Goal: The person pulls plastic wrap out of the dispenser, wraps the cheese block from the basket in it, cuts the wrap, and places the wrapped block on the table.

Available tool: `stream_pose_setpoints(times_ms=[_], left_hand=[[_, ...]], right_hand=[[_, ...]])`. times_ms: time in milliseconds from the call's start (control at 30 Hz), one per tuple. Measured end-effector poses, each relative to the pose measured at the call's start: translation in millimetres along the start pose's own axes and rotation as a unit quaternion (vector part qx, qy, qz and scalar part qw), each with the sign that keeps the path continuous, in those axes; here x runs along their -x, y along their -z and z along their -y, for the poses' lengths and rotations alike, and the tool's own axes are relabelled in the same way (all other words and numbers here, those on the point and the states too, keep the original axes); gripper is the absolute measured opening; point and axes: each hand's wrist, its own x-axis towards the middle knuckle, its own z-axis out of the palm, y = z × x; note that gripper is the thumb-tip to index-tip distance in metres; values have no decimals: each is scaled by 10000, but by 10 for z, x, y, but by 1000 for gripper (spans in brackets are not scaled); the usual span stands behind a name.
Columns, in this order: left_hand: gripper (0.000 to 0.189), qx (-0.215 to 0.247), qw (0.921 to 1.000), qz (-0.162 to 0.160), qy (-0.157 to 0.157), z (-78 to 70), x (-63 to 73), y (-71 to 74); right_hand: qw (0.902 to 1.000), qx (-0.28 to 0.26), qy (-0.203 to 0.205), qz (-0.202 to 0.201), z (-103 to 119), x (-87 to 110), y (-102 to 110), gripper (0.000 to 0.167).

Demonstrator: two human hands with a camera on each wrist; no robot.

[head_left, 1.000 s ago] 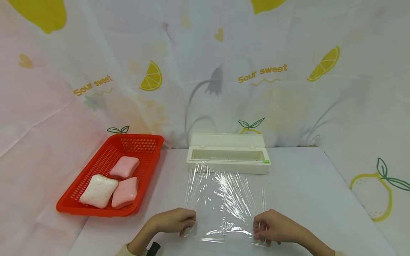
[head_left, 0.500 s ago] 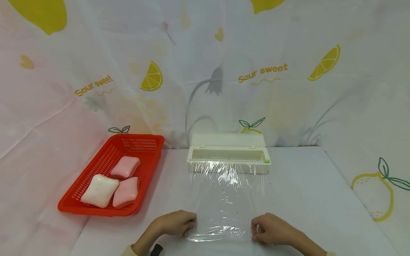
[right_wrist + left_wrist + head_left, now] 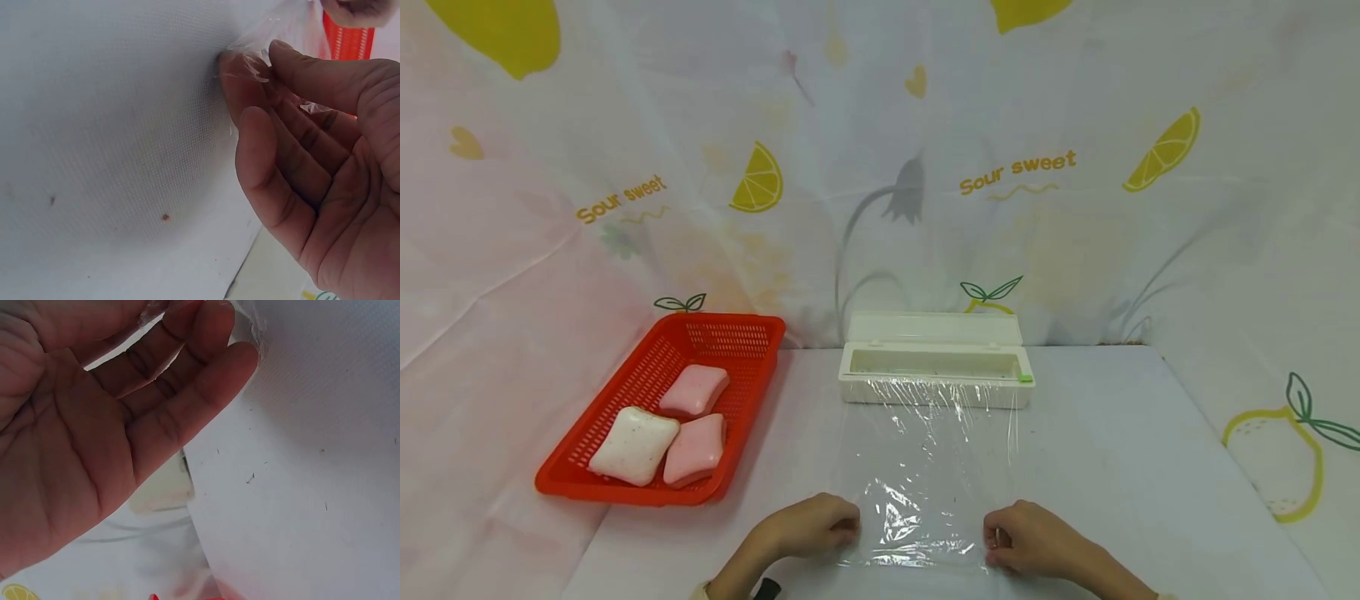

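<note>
Left grip (image 3: 816, 525), right grip (image 3: 1032, 537) pinching clear film (image 3: 925, 492), slightly closer together than before

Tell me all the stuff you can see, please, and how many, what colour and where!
Plastic wrap: 1, clear, stretching from the box toward the person
Box: 1, white, far side of the table, lid open
Clip: 1, green, right end of the box
Basket: 1, red, left on the table
Pink bars, perhaps soap: 2, pink, in the basket
White bar, perhaps soap: 1, white, in the basket
Table: 1, white, under everything
Lemon cloth: pale with yellow prints, behind the table; number of pieces unclear
Left hand: 1, pinching the wrap's left side
Right hand: 1, pinching its right side
</note>
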Motion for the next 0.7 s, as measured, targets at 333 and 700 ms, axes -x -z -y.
stream_pose_setpoints(times_ms=[333,700], left_hand=[[14,-257,9991,-342,-58,25,37,-52],[3,-48,9965,-722,410,-41,209,203]], right_hand=[[9984,469,231,-236,-21,-39,-42,28],[9972,483,516,-246,-12,-57,-53,27]])
